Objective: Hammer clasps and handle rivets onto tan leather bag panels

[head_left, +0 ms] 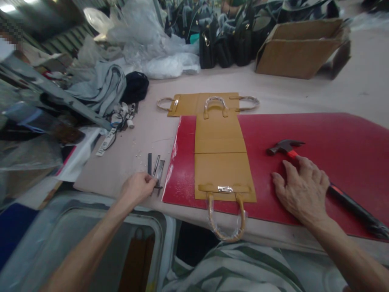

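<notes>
Hammer [349,202]: under my right hand [304,188], claw head just beyond the fingertips. Fingers there spread, laid over the handle.

Tools [160,172]: slim metal pieces at the fingertips of my left hand [138,187]; thumb and fingers drawn together, though from here I cannot tell whether they pinch one.

Tan panel [220,168]: between both sets of fingers, touching neither, across the direct way from one to the other; near loop [242,221] overhangs the table [158,132].

Red board [328,132]: under panel, hammer and right fingers; its left edge just beside the left fingertips.

Second panel [186,106]: crosswise, beyond the left fingers.

Box [285,59]: cardboard, open, well beyond the right fingers; black bags [243,44] beside it.

Plastic [170,61]: heaped, well beyond the left fingers; grey cloth [101,87] nearer.

Tub [169,235]: below my left fingers, brown piece [136,263] inside.
</notes>
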The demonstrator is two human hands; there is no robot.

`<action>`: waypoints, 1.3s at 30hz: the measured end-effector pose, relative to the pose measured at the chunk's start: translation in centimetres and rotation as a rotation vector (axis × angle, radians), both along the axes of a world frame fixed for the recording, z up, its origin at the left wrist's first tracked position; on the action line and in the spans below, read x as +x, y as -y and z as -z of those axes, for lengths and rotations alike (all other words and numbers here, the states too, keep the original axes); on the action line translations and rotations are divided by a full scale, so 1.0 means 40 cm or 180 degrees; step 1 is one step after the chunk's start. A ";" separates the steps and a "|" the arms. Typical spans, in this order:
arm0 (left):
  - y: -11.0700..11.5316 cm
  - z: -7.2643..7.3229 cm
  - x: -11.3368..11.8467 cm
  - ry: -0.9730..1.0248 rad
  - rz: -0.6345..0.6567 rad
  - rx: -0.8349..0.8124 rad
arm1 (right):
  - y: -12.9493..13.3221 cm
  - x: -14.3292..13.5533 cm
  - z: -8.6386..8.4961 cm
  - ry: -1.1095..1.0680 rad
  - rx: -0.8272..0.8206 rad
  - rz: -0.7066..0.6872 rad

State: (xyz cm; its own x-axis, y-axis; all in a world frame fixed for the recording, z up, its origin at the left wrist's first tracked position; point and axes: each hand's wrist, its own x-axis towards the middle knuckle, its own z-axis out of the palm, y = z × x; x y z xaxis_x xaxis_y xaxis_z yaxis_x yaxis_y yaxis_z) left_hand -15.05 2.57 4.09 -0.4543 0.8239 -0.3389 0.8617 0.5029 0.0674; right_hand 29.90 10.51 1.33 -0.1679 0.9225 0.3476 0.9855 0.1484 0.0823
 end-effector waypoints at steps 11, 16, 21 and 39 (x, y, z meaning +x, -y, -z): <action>-0.048 0.005 0.043 0.0105 -0.0106 -0.0225 | -0.004 -0.002 0.000 0.0065 -0.0079 0.0041; 0.003 -0.012 0.005 0.2265 -0.0927 0.0408 | -0.002 0.003 -0.012 -0.0024 -0.0069 -0.0001; 0.052 -0.027 0.046 0.3853 -0.1325 0.1120 | 0.028 -0.080 -0.063 -0.0770 0.0067 -0.0858; 0.032 0.077 0.266 0.3119 0.0853 0.2794 | 0.076 -0.282 -0.009 -0.1710 -0.1290 -0.2201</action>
State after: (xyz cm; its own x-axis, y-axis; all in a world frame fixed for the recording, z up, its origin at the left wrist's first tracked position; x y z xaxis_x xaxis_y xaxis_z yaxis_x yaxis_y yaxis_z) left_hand -4.42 1.29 0.99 -0.1220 0.9597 0.2533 0.3373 -0.1999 0.9199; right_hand 18.63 7.47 1.69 -0.6306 0.7462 0.2134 0.5607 0.6282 -0.5394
